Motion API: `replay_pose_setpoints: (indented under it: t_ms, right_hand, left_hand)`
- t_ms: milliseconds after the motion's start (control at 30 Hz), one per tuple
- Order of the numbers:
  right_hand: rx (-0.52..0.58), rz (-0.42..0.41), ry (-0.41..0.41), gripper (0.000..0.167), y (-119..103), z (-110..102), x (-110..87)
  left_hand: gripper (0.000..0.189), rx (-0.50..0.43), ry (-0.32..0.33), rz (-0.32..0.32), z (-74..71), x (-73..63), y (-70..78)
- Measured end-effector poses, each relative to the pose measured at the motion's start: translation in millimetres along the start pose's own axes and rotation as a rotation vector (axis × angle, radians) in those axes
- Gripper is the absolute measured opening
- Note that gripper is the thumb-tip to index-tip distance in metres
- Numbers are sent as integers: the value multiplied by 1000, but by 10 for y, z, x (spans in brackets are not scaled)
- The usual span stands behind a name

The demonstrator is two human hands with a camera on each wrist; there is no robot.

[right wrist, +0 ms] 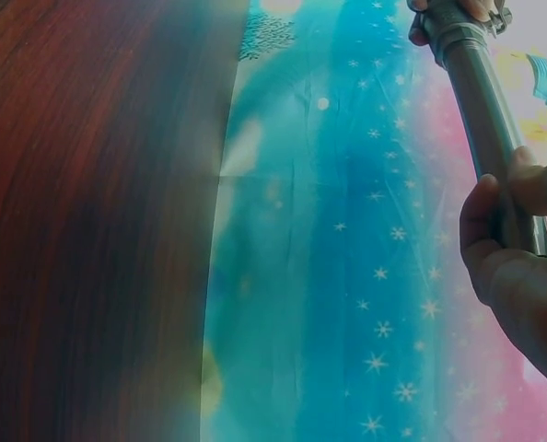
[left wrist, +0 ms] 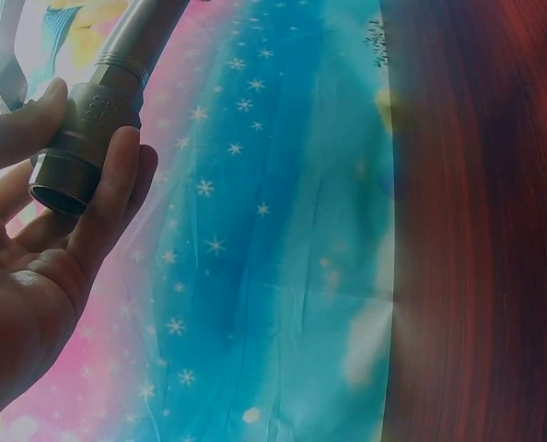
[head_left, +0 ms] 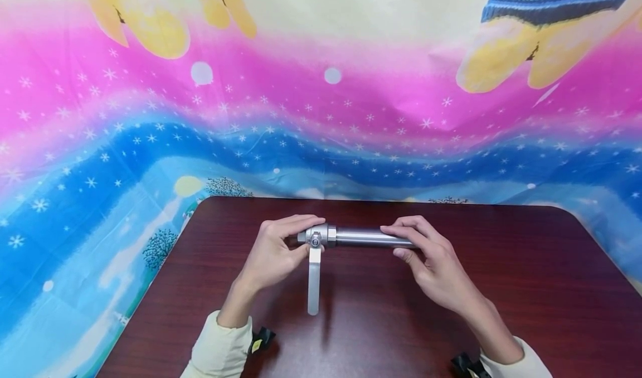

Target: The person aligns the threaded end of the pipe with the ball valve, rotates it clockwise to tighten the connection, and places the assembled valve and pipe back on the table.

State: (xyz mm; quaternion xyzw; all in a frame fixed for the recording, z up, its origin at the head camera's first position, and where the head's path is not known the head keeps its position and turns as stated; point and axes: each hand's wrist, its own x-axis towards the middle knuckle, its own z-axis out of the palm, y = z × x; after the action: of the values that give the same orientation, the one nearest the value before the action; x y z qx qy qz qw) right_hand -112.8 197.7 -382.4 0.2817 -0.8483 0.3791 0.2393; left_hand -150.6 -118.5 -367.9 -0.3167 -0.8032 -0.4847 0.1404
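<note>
A steel ball valve (head_left: 317, 236) with a flat lever handle (head_left: 314, 280) is joined to a steel pipe (head_left: 368, 237), held level just above the dark wooden table (head_left: 526, 289). My left hand (head_left: 276, 250) grips the valve body (left wrist: 89, 120); its open threaded end (left wrist: 60, 184) shows in the left wrist view. My right hand (head_left: 426, 255) grips the pipe (right wrist: 490, 120) at its right end, fingers curled round it. The lever points toward me.
A bright cloth (head_left: 321, 116) with pink and blue bands and snowflakes hangs behind the table and drapes over its far and left edges. Cream sleeves (head_left: 220, 350) cover both forearms, with wrist camera straps near the front edge.
</note>
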Motion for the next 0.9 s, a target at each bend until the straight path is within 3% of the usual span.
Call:
replay_pose_setpoints:
  t_ms: [367,567,900]
  right_hand:
    - [48,-22,-36,58,45,-21,-3]
    - [59,19,-59,56,52,-24,-13]
    - [64,25,-32,59,24,20,-13]
  left_hand:
    - [53,-2,-2,0,-10,-3,7]
    - [53,3,-5,-3,-15,-4,8]
    - [52,8,-7,-12,-10,3,-2]
